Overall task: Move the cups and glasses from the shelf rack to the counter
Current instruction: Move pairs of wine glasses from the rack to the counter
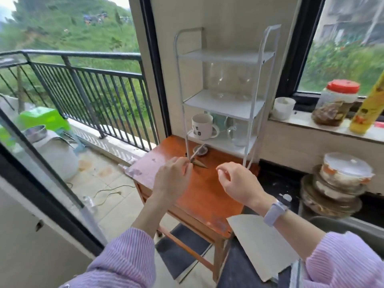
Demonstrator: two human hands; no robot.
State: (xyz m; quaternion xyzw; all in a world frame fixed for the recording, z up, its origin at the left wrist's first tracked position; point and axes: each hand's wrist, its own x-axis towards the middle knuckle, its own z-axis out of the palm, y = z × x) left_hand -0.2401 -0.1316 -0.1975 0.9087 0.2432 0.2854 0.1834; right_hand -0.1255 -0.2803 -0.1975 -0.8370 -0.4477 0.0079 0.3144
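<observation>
A white three-tier shelf rack [223,104] stands at the back of an orange wooden table [199,196]. Two clear glasses [218,82] sit on its middle shelf. On the bottom shelf are a white mug [202,126] at the left and a clear glass cup [239,133] at the right, with a pale green cup partly hidden behind them. My left hand [172,179] pinches the foot of the rack's front left leg. Beside the front right leg, my right hand [236,181] hovers with curled fingers and holds nothing.
A small metal dish [200,151] and a brown pointed object [201,164] lie on the table by the left leg. The window sill holds a white cup [283,108], a red-lidded jar [336,102] and a yellow can [368,107]. Stacked bowls [340,183] sit at the right. A balcony railing [87,84] is at the left.
</observation>
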